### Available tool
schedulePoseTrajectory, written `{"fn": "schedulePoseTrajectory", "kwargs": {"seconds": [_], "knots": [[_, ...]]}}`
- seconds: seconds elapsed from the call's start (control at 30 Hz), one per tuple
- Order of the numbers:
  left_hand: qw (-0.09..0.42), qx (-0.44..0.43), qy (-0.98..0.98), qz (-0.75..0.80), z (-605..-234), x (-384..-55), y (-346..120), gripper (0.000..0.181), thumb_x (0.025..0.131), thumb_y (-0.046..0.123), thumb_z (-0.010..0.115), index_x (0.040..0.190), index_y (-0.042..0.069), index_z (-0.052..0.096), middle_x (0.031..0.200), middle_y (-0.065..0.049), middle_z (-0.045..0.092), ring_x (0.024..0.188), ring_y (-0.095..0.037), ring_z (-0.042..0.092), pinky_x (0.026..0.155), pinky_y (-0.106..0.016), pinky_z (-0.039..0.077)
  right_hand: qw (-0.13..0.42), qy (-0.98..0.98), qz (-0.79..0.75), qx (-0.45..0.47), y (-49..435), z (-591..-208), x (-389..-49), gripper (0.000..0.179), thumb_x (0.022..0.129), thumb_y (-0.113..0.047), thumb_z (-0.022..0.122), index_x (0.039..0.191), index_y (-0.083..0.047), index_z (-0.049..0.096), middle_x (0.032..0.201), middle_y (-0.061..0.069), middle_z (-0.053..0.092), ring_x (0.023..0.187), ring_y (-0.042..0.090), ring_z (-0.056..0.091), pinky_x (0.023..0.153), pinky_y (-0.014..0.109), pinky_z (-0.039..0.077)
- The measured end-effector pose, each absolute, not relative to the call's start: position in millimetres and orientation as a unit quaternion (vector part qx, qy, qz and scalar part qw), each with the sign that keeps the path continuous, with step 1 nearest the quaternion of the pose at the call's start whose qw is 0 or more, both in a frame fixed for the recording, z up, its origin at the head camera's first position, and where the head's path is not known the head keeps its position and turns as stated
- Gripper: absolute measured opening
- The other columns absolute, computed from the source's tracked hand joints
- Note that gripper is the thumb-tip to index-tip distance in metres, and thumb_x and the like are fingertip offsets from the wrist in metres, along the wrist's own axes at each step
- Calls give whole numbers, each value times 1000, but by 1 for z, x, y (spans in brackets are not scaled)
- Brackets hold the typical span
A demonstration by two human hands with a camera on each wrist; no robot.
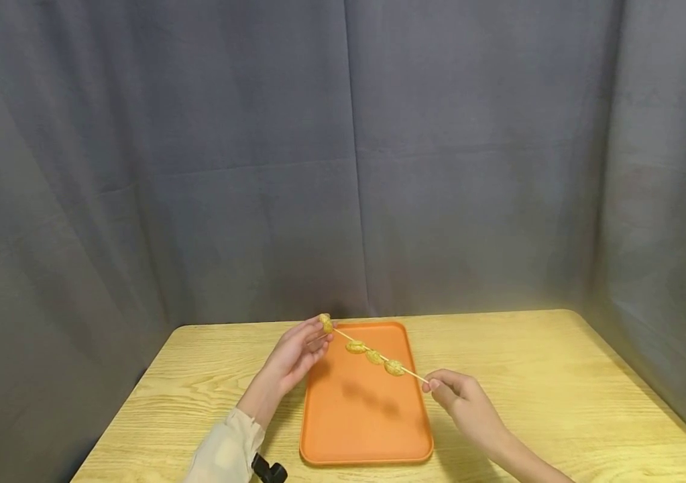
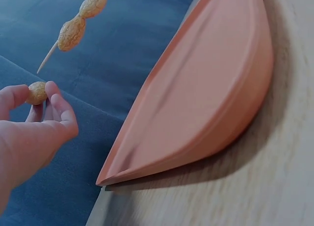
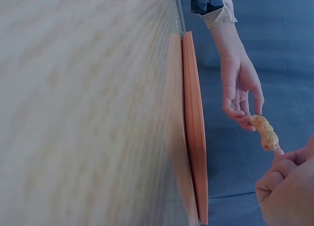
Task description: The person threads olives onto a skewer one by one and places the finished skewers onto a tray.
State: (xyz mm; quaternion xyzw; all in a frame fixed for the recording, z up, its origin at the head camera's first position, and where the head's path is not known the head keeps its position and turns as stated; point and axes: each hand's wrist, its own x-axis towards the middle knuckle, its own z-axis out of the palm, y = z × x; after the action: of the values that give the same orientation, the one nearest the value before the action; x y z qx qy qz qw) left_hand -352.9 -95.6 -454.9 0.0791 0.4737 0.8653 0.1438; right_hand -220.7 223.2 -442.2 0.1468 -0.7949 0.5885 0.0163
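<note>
Up over the orange tray [image 1: 367, 429], my left hand [image 1: 292, 353] pinches a small golden-brown wrinkled ball [image 2: 37, 92] between thumb and fingertips. My right hand [image 1: 469, 406] grips the near end of a thin wooden skewer [image 1: 414, 376] that slants up and left toward that ball. Three similar balls [image 1: 393, 367] are threaded along the skewer, closer to the right hand. In the left wrist view, the skewer's bare tip [image 2: 46, 58] points at the pinched ball with a small gap between. The right wrist view shows threaded balls [image 3: 265, 133] beyond the right fingers.
The tray lies flat on a light wood-grain table [image 1: 530, 376], with shadows of the skewer and balls on it. Grey curtains [image 1: 469, 168] hang behind and at both sides. A black device [image 1: 269, 469] sits at the left wrist, by a pale sleeve [image 1: 228, 443].
</note>
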Motion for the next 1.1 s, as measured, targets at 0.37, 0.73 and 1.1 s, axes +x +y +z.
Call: {"fn": "schedulePoseTrajectory", "kwargs": {"seconds": [0.37,0.73,1.1], "knots": [[154,84,473,863,-462,-347,-93,36,106,7,51,141,-5,52,122,-10,61,116,-30,58,92,-28,51,17,-800,585,132,224,-442,-219,22,106,-11,53,103,5,66,61,-2,38,51,7,31,46,21,30],[152,94,442,879,-458,-341,-92,47,107,5,51,153,3,42,127,-12,56,115,-26,60,103,-34,46,12,-801,581,144,225,-444,-220,23,107,-12,51,104,5,66,61,-2,38,51,7,31,45,21,28],[143,105,455,873,-455,-340,-87,47,104,5,57,151,5,47,122,-11,59,116,-30,60,104,-36,46,17,-815,564,131,224,-442,-219,22,106,-12,53,105,5,67,63,-2,39,53,9,33,47,21,30]]}}
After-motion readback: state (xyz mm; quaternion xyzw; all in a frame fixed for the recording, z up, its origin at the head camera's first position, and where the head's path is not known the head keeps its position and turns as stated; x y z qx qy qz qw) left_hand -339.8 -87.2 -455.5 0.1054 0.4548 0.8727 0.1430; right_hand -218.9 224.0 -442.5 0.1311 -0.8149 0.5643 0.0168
